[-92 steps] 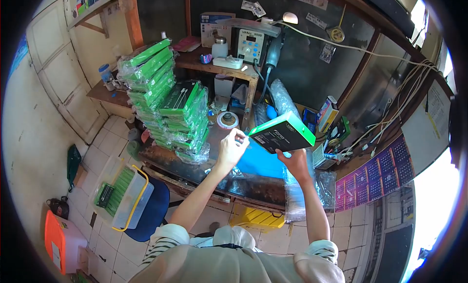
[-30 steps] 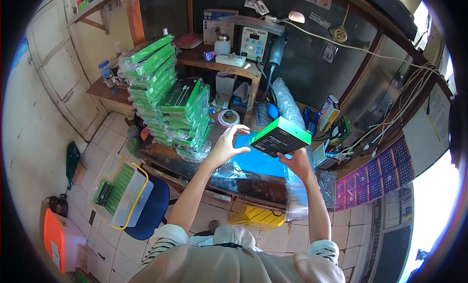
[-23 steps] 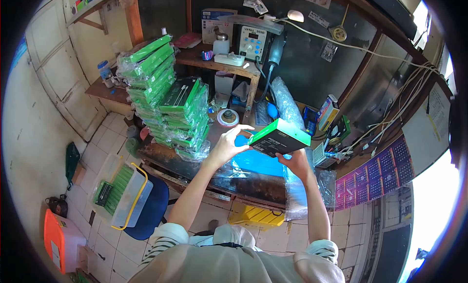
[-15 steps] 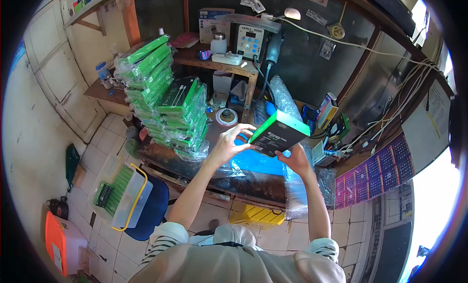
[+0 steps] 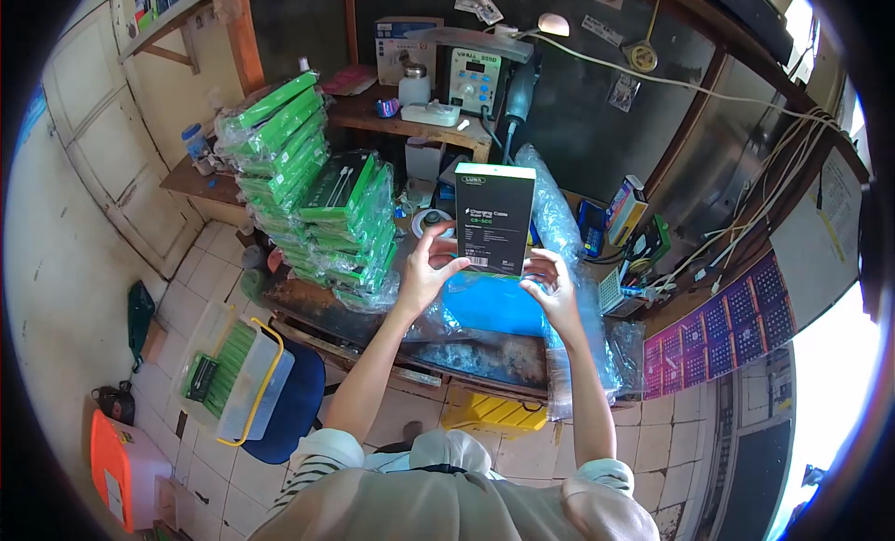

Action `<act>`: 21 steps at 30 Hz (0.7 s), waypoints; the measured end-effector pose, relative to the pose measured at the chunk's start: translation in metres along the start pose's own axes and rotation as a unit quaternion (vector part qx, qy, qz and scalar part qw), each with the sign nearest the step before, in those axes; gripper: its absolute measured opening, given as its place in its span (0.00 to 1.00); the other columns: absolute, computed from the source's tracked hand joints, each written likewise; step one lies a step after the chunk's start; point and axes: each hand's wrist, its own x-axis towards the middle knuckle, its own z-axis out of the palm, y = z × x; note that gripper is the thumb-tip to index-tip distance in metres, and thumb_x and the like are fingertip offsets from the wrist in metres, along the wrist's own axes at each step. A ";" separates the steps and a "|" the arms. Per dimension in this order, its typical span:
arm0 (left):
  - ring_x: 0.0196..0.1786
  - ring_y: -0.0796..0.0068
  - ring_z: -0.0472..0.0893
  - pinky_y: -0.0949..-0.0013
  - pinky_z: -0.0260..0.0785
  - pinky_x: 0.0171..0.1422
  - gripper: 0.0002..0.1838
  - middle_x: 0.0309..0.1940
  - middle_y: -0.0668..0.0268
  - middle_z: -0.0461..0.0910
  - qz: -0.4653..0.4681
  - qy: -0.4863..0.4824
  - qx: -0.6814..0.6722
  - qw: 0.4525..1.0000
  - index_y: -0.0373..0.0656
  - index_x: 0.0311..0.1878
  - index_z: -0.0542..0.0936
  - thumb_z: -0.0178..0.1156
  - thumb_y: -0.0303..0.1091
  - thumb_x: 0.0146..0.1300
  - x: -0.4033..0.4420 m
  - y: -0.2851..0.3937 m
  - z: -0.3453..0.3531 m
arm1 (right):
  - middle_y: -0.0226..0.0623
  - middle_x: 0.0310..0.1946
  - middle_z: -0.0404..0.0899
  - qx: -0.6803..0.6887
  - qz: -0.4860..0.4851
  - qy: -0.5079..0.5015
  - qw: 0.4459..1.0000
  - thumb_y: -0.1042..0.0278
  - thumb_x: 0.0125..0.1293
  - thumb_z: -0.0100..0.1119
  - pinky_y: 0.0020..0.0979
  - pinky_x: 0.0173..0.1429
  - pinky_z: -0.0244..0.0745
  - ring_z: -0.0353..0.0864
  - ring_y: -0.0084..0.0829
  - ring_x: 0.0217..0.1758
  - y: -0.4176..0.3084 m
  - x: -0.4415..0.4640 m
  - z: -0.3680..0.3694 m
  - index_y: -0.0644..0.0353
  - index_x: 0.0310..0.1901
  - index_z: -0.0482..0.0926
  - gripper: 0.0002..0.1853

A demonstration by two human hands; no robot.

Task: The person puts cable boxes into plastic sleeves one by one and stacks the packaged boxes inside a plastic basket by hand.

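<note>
A black charging cable box (image 5: pixel 495 220) stands upright in the air above the workbench, its printed side facing me. My left hand (image 5: pixel 432 273) grips its lower left edge between thumb and fingers. At the lower right corner, my right hand (image 5: pixel 553 287) closes on the box as well. Beneath the hands lies a blue mat (image 5: pixel 494 305) on the bench. Left of them rise stacks of green boxes in clear plastic wrap (image 5: pixel 289 159), with a black-faced box (image 5: pixel 337 185) on top of the nearer stack.
Bubble wrap (image 5: pixel 550 201) lies along the bench's right side, beside a pen basket (image 5: pixel 617 294). A soldering station (image 5: pixel 473 80) sits on the raised shelf behind. On a blue chair at lower left, a clear bin (image 5: pixel 199 406) holds more green boxes.
Both hands have turned the box from a tilted pose to upright, its printed face now toward me. The right hand has moved slightly left and up along with it.
</note>
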 end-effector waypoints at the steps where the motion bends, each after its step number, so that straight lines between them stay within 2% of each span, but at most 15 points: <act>1: 0.41 0.74 0.79 0.72 0.73 0.46 0.31 0.38 0.60 0.78 -0.010 0.004 0.002 1.000 0.44 0.59 0.65 0.65 0.24 0.50 -0.001 0.001 0.000 | 0.37 0.41 0.74 -0.012 -0.003 -0.006 1.000 0.79 0.52 0.62 0.27 0.51 0.69 0.74 0.26 0.45 0.002 0.000 0.000 0.62 0.53 0.66 0.26; 3: 0.41 0.75 0.78 0.73 0.72 0.47 0.32 0.37 0.61 0.77 -0.026 -0.006 -0.004 1.000 0.42 0.59 0.64 0.64 0.23 0.51 -0.001 0.004 0.002 | 0.37 0.40 0.74 -0.007 -0.002 0.005 1.000 0.79 0.53 0.62 0.25 0.50 0.70 0.74 0.25 0.44 0.004 0.002 0.003 0.64 0.48 0.70 0.20; 8: 0.42 0.76 0.77 0.74 0.71 0.48 0.32 0.37 0.62 0.76 -0.031 -0.041 0.029 0.998 0.40 0.60 0.62 0.64 0.22 0.51 -0.002 0.002 0.002 | 0.37 0.40 0.74 0.004 0.030 0.052 0.998 0.78 0.52 0.63 0.24 0.49 0.70 0.75 0.25 0.41 -0.003 0.004 0.006 0.64 0.48 0.70 0.20; 11: 0.43 0.75 0.77 0.73 0.71 0.49 0.32 0.39 0.61 0.76 -0.039 -0.032 -0.011 0.999 0.42 0.60 0.62 0.63 0.21 0.51 -0.003 0.000 0.004 | 0.37 0.39 0.75 0.014 0.043 0.058 0.997 0.77 0.52 0.64 0.24 0.48 0.70 0.75 0.25 0.40 -0.005 0.004 0.007 0.64 0.49 0.69 0.22; 14: 0.44 0.74 0.77 0.72 0.70 0.51 0.32 0.40 0.60 0.76 -0.040 -0.022 -0.001 0.999 0.42 0.60 0.62 0.63 0.22 0.52 -0.003 -0.001 0.003 | 0.37 0.37 0.76 0.038 0.044 0.062 0.996 0.75 0.52 0.64 0.25 0.48 0.70 0.75 0.26 0.40 -0.006 0.003 0.008 0.64 0.53 0.66 0.27; 16: 0.44 0.73 0.77 0.71 0.71 0.49 0.32 0.40 0.60 0.77 -0.027 -0.024 0.006 0.999 0.43 0.60 0.62 0.63 0.23 0.51 -0.003 -0.002 0.004 | 0.37 0.36 0.76 -0.010 0.012 0.028 1.000 0.74 0.51 0.65 0.25 0.47 0.70 0.76 0.26 0.41 -0.003 0.001 0.011 0.64 0.57 0.62 0.31; 17: 0.43 0.72 0.78 0.71 0.71 0.48 0.33 0.40 0.59 0.78 -0.014 -0.026 0.014 0.999 0.43 0.61 0.61 0.64 0.24 0.51 -0.002 -0.003 0.005 | 0.40 0.43 0.75 -0.047 0.020 0.012 0.999 0.78 0.50 0.64 0.27 0.51 0.70 0.75 0.27 0.45 -0.003 0.001 0.010 0.66 0.60 0.57 0.36; 20: 0.43 0.72 0.78 0.69 0.70 0.49 0.34 0.41 0.59 0.78 0.007 -0.045 0.061 0.997 0.44 0.61 0.61 0.65 0.26 0.50 0.000 0.012 0.008 | 0.42 0.43 0.75 -0.088 0.040 0.041 0.994 0.77 0.50 0.65 0.28 0.51 0.70 0.75 0.27 0.44 -0.004 0.001 0.010 0.67 0.61 0.55 0.38; 21: 0.43 0.71 0.78 0.68 0.70 0.50 0.38 0.42 0.59 0.78 0.019 -0.064 0.090 0.994 0.47 0.63 0.59 0.66 0.27 0.49 0.003 0.016 0.007 | 0.43 0.43 0.75 -0.082 0.041 0.040 0.995 0.76 0.49 0.67 0.29 0.51 0.70 0.76 0.28 0.44 -0.005 0.002 0.010 0.67 0.62 0.52 0.41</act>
